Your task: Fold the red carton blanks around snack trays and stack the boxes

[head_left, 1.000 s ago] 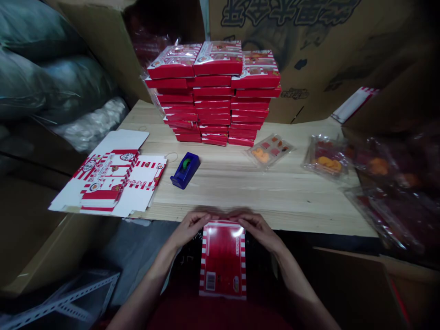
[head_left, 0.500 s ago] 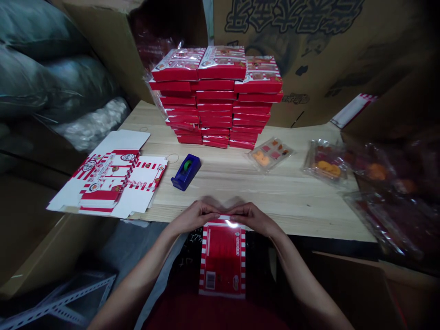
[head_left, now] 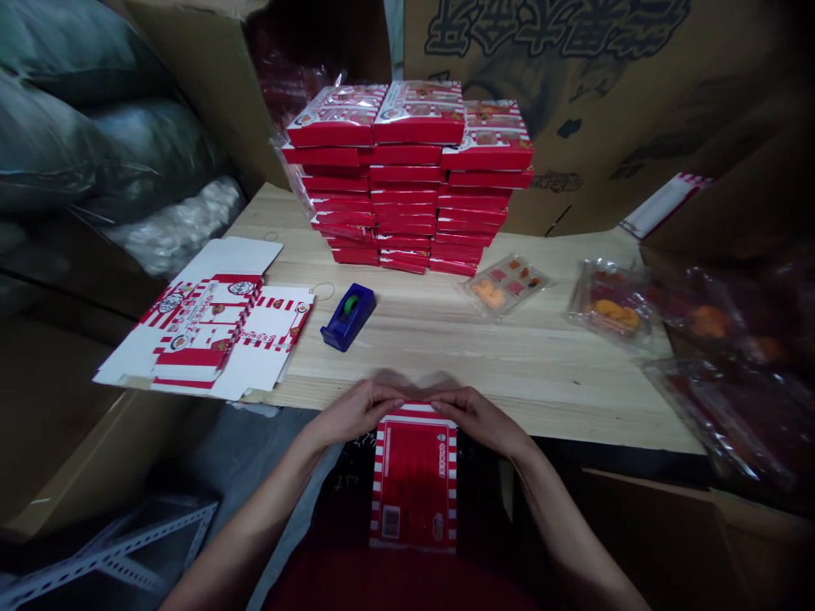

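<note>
A red box with striped white edges and a barcode rests against my body at the table's front edge. Its far end is pinched by my left hand at the left corner and by my right hand at the right corner. The fingertips of both hands almost meet along that end, thumbs on the near face. What lies under the fingers is hidden. Beyond the hands, to the left, stands a blue tape dispenser with a green core.
A tall stack of red boxes stands at the back. Flat printed cartons lie on the left. Clear packs of moulded pieces and several more packs lie right on the wooden table. Large cardboard boxes border the back.
The fingers have shifted slightly along the box's far end, the right hand a little outward and lower. The whole view has moved slightly; the box stays in both hands.
</note>
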Tool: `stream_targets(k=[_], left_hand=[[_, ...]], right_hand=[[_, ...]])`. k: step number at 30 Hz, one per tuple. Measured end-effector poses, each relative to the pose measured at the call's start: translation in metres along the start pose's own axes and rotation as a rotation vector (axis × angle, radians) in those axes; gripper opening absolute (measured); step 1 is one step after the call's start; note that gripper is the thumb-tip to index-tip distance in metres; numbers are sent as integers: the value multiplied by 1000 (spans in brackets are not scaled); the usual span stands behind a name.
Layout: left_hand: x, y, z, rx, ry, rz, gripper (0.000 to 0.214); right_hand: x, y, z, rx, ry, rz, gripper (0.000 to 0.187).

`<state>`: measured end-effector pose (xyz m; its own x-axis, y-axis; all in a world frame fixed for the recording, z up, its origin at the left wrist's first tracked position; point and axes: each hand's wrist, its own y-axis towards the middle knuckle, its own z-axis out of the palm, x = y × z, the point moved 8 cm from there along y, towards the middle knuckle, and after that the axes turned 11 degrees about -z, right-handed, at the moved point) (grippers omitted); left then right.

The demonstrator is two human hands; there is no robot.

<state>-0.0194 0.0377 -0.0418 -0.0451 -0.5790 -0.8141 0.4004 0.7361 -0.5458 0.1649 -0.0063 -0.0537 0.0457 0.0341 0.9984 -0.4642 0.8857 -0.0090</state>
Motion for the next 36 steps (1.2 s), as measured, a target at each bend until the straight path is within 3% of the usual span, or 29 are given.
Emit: stream_targets(k=[3, 8, 12, 18, 22, 24, 25, 28, 29, 32, 36], left_hand=[[-4, -19, 21, 201, 208, 70, 19], [1, -40, 18, 165, 432, 223, 43], [15, -41, 18, 167, 647, 332, 42], [27, -28, 24, 141, 571, 307, 34], [16, -20, 28, 113, 539, 361, 33], [-1, -14, 7, -26, 520, 428, 40], [-14, -12, -13, -171, 499, 471, 44], [-44, -9, -92, -722, 419, 514, 43], [-48, -3, -113, -813, 411, 456, 38], [-52, 27, -148, -785, 401, 317, 24], [-47, 57, -153, -650, 332, 201, 25]], right_hand=[[9, -10, 2, -31, -63, -50, 26], [21, -24, 6, -59, -177, -143, 37], [21, -33, 12, -4, -280, -147, 40], [-6, -35, 7, -136, -95, -35, 34], [-13, -25, -1, -242, -82, -43, 35], [-10, -23, -9, -285, -97, -39, 35], [-4, -23, -16, -317, -113, -48, 34], [31, -28, -40, -466, -223, -168, 30], [46, -30, -47, -522, -272, -229, 28], [90, -35, -57, -655, -442, -407, 25], [117, -27, -43, -680, -614, -560, 29]])
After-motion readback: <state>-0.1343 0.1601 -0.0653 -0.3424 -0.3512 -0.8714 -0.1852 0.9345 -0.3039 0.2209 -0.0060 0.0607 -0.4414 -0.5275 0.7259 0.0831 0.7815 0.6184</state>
